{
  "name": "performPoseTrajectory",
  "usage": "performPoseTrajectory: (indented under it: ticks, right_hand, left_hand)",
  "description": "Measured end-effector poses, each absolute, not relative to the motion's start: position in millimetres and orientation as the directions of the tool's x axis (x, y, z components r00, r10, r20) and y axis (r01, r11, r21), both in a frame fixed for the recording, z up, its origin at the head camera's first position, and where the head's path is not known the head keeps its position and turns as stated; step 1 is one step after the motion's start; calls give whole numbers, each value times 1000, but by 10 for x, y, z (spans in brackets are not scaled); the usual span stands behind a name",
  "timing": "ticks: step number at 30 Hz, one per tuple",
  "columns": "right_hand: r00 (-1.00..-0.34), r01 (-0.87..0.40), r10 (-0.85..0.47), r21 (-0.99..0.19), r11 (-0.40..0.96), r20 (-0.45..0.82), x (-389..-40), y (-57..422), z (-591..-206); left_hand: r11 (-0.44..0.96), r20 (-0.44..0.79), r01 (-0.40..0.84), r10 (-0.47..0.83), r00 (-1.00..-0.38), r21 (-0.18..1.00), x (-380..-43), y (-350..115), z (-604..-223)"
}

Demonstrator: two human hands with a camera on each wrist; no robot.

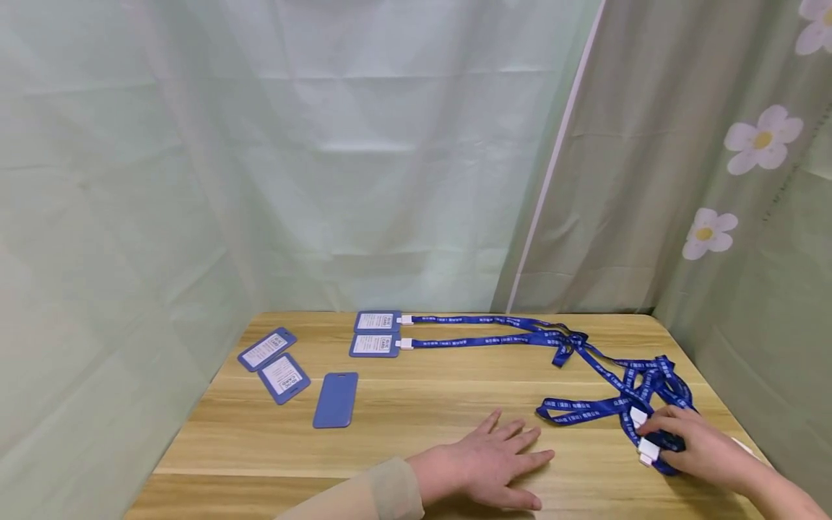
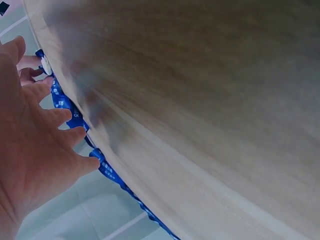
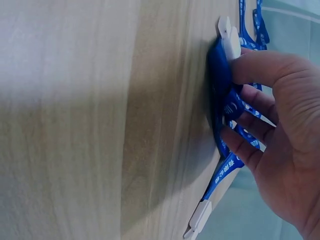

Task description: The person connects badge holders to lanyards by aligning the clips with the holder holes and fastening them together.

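My left hand is spread flat over the near middle of the table, palm down and holding nothing. In the left wrist view the same hand shows its fingers apart. At the right, my right hand has thumb and fingers curled on a pile of blue lanyards with white lettering. The right wrist view shows its thumb against a white clip, with blue strap between thumb and fingers. Another white clip lies on the table nearby.
Two blue card holders at the back are clipped to lanyards stretching right. Two loose card holders lie far left, with one plain blue holder nearby. Pale curtains hang behind the wooden table.
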State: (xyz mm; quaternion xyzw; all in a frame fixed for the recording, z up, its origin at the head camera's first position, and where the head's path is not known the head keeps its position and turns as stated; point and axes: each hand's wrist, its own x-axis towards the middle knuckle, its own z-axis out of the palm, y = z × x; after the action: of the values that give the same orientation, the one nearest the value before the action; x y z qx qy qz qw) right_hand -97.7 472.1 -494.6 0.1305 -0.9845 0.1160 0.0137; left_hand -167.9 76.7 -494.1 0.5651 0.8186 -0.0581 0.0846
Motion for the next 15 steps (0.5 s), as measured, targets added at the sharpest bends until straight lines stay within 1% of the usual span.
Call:
performPoseTrajectory:
  ticks: [3,5,7,10,12,15]
  right_hand:
    - [-973,-225,-233,-257,940,-1,-997,4726,-4923]
    - [-975,-211,-222,-258,943,-14,-1009,4719,-4919]
    - [-977,-210,-215,-245,947,6,-1014,4700,-4935]
    - [-981,-192,-175,-252,949,90,-1008,4651,-4967]
    - [-987,-135,-101,-301,944,126,-1015,4623,-4955]
    - [-983,-60,27,-466,883,179,-1051,4607,-4886]
  left_hand:
    - [354,-194,935,916,-350,-16,-1677,766,-4941]
    - [355,-191,934,916,-352,-19,-1675,767,-4940]
    - [357,-192,934,915,-354,-16,-1673,770,-4938]
    - [361,-197,933,914,-354,-4,-1671,775,-4936]
    - [362,-197,932,914,-355,-2,-1674,782,-4936]
    - [361,-197,933,914,-354,0,-1690,791,-4926]
